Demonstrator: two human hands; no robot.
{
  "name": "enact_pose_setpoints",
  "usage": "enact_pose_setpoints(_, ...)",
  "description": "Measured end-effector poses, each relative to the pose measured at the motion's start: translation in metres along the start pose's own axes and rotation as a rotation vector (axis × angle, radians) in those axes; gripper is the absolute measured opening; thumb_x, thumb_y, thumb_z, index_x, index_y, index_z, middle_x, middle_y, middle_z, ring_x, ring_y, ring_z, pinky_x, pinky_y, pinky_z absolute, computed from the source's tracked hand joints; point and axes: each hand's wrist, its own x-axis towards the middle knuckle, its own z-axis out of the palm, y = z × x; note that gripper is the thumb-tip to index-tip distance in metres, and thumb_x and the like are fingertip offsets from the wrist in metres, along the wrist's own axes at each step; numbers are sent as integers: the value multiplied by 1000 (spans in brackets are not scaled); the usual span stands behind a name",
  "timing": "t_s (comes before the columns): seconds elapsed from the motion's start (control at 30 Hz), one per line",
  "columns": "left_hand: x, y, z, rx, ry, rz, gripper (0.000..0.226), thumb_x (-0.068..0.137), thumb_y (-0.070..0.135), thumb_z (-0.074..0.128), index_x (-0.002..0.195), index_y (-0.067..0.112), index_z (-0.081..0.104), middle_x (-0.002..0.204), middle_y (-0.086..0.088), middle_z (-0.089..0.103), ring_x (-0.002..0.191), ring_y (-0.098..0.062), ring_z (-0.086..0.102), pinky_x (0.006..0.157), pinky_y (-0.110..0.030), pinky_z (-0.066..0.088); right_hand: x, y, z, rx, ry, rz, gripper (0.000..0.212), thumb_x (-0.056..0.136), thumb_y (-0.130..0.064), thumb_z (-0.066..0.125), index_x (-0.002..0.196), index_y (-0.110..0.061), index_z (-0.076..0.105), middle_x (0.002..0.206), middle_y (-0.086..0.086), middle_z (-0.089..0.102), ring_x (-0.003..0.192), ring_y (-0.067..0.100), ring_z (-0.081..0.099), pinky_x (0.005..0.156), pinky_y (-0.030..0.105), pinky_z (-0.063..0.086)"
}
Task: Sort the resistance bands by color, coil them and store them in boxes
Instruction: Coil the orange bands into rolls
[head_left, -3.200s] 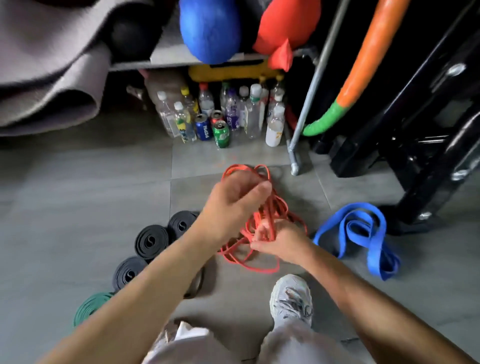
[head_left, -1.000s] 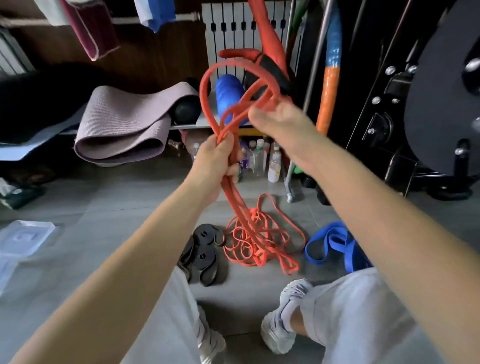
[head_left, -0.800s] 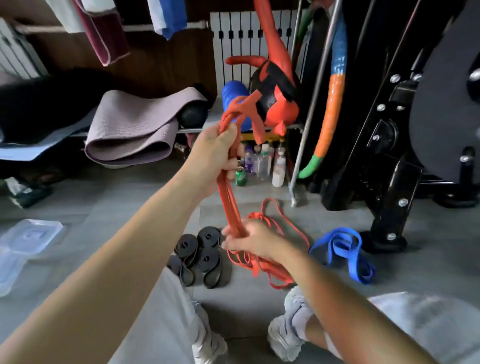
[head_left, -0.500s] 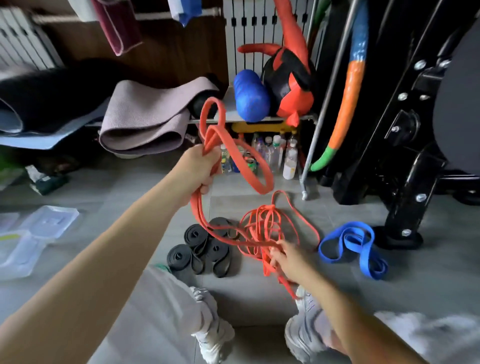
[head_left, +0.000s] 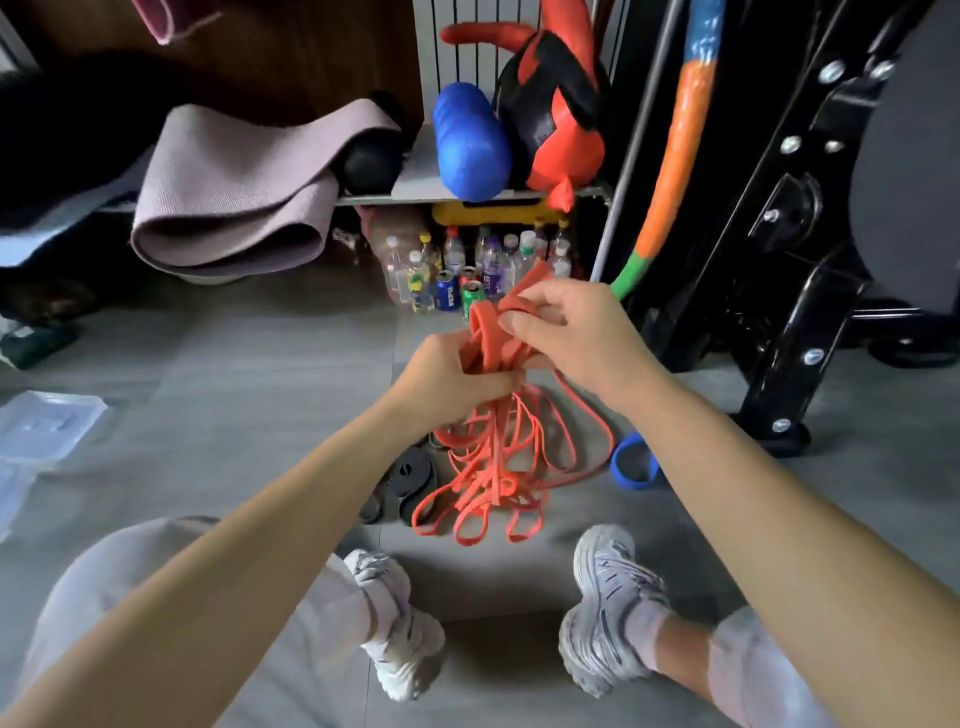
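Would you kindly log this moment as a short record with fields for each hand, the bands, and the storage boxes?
left hand: closed around the gathered orange bands
right hand: pinching a loop at the top of the same bunch
orange bands: lifted, uncoiled, loops hanging down to the floor
black bands: coiled, on the floor left of the orange loops
blue band: on the floor, partly hidden by the right forearm
boxes: clear plastic containers at far left, contents unclear
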Motion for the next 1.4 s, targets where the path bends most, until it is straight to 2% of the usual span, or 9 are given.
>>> enact_pose_setpoints(0.17,10,-13,-12,-30,3,-37,14,77,18,75,83,8,67,83,-17,72,79,-34,70,77,-48,56,-5,24,5,328,-113,65,26,75,-31,71,98,-22,66,97,-5,71,97,10,66,89,25,51)
enact_pose_setpoints(0.33,19,-34,-19,-98,-22,-159,9,83,13,70,78,10,62,82,-17,69,52,-9,64,49,-19,51,-8,115,21,55,135,334,11,89,-37,61,82,-30,65,79,-17,62,77,-4,58,83,26,46)
enact_pose_setpoints(0.47,30,-40,-22,-178,-46,-200,9,84,15,67,80,8,63,82,-23,68,47,-8,56,40,-12,34,-3,190,65,-29,-65,494,32,94,-36,49,102,-12,68,97,9,70,81,12,59,74,25,46)
enact_pose_setpoints(0.57,38,-57,-28,-226,8,-241,16,82,17,69,70,12,61,72,-21,61,43,-11,45,39,-15,30,17,215,90,38,-168,569,28,96,-30,47,112,-16,65,115,2,66,101,12,60,91,24,46)
enact_pose_setpoints(0.73,35,-110,-29,-185,28,-409,14,81,11,70,69,10,61,49,4,58,35,-4,46,38,-12,33,22,253,130,-330,-701,701,45,92,-47,46,61,-19,60,69,-1,60,68,15,54,70,30,41)
enact_pose_setpoints(0.83,30,-147,-26,-140,-18,-537,11,79,12,71,80,3,65,58,0,65,45,-6,57,44,-14,39,3,290,145,-500,-902,775,36,93,-27,51,62,-11,58,63,5,58,72,22,58,63,29,39)
enact_pose_setpoints(0.97,19,-188,-17,-64,-145,-681,27,70,24,73,83,3,64,73,-18,68,62,-17,62,63,-32,50,-23,323,155,-474,-748,916,15,82,-12,60,67,-10,66,42,-6,58,46,8,61,61,28,55)
enact_pose_setpoints(1.17,11,-211,-16,-154,-147,-789,25,67,18,74,84,4,64,72,-13,69,62,-17,66,74,-39,55,-37,353,179,-486,-432,1048,20,71,-36,74,82,-19,71,88,0,73,82,20,68,71,24,48)
enact_pose_setpoints(1.4,14,-218,-23,-210,-136,-826,56,47,41,69,88,3,63,84,-22,69,82,-37,68,83,-50,53,-37,392,217,-342,-341,1237,38,68,-39,79,88,-9,69,88,6,72,80,22,68,70,25,50)
